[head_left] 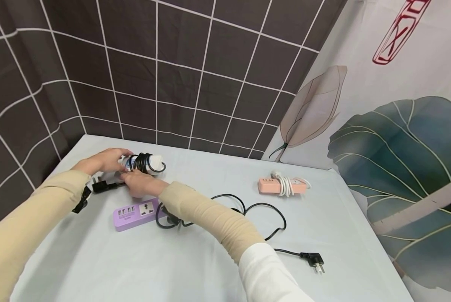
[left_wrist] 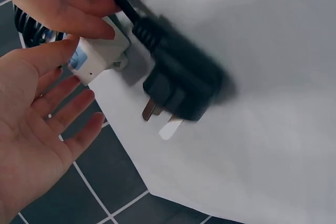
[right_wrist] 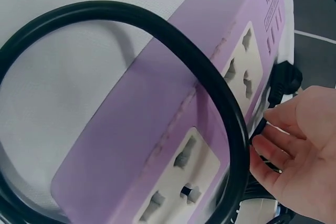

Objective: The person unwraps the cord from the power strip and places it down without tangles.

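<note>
A white power strip (head_left: 155, 162) with a blue patch lies near the back left, its black cord (head_left: 141, 162) wound around it in several turns. My left hand (head_left: 109, 160) holds its left end, thumb (left_wrist: 59, 55) against the strip and the other fingers spread beyond it. My right hand (head_left: 139, 183) pinches the cord just in front of the strip, close to the black plug (head_left: 103, 185). In the left wrist view the plug's prongs point away from the hands. Just below the right hand lies a purple power strip (head_left: 134, 214).
The purple strip's black cord (head_left: 274, 205) loops under my right forearm to a plug (head_left: 314, 259) at the right. A pink power strip (head_left: 268, 185) wrapped in white cord (head_left: 285, 186) lies at the back right. A dark tiled curtain (head_left: 180, 84) hangs behind the table.
</note>
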Tool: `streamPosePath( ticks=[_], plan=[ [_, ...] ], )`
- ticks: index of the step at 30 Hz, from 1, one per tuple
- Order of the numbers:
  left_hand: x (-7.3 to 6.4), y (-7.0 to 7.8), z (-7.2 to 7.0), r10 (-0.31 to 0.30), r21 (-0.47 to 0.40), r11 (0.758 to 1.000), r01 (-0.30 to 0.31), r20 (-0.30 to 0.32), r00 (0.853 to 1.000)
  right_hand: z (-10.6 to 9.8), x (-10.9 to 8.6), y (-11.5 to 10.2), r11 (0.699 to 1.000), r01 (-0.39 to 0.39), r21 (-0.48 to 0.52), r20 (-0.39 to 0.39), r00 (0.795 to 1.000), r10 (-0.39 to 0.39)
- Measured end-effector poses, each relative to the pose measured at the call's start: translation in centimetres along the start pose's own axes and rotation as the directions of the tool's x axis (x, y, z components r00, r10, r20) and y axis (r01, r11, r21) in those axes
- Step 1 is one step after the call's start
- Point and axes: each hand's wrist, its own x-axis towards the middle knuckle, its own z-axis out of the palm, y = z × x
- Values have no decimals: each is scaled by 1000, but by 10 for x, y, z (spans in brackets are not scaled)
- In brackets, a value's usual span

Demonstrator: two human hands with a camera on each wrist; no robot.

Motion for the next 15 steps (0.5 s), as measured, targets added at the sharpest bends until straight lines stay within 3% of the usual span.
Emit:
streamPosePath(
  ticks=[7, 15],
  plan=[
    [-1, 3, 2, -26, 4, 1000, 26, 18, 1000, 0, -4, 1, 1000, -4, -1, 40, 999, 4],
    [-4, 8, 4, -54, 40, 998, 54, 8, 999, 3, -2, 5, 996, 21, -88, 35, 999, -18]
  ],
)
